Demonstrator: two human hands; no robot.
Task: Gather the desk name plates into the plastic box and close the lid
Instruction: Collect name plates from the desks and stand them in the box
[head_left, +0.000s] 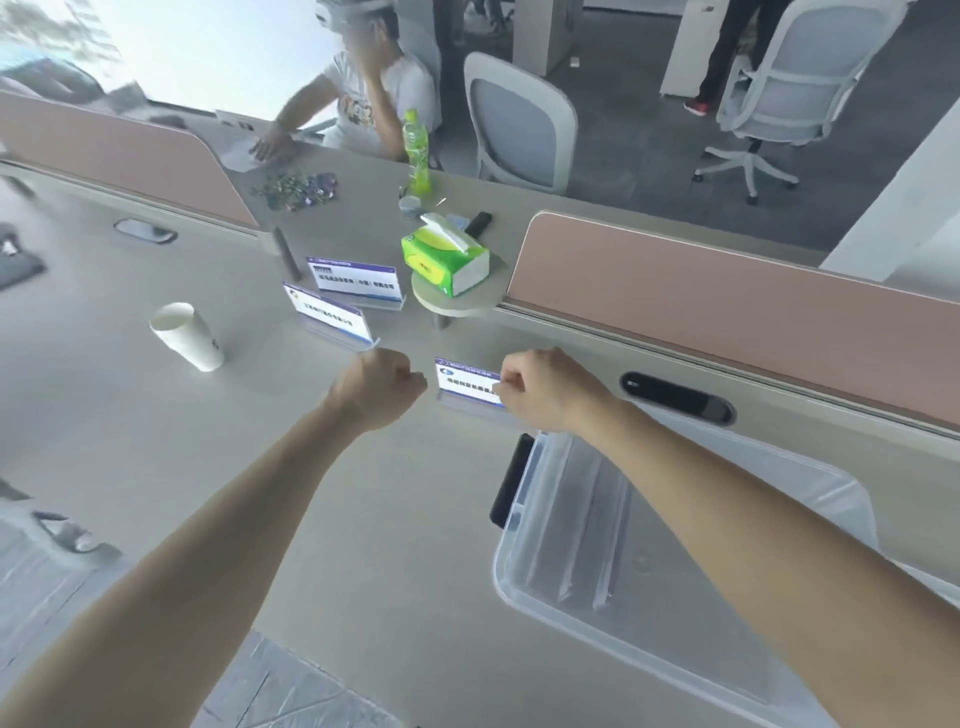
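Three name plates on desk — plastic box | holds none

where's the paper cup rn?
Head view, left side of the desk: the paper cup stands alone, left of the nearest name plate and beyond the left hand.

The right hand covers the right end of the nearest name plate, so the grip cannot be judged. Print on all three plates is too blurred to read. The right forearm hides part of the plastic box, whose lower right corner runs off frame.
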